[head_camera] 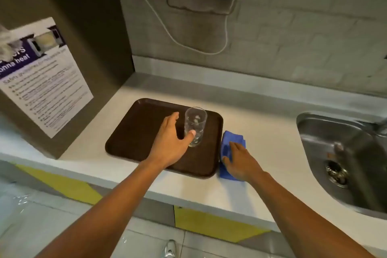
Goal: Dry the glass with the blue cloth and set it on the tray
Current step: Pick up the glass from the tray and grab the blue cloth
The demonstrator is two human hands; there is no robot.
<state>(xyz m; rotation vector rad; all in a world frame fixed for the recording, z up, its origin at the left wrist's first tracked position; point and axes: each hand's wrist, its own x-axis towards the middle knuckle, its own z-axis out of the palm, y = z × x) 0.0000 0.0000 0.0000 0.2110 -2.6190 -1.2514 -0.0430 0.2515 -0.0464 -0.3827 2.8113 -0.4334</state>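
Head-worn camera looks steeply down, close over the counter (261, 165).

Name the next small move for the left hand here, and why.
Probably draw the left hand back off the glass. The glass stands upright on the brown tray, the hand's grip looks open with only the thumb near it, and the right hand rests on the blue cloth beside the tray.
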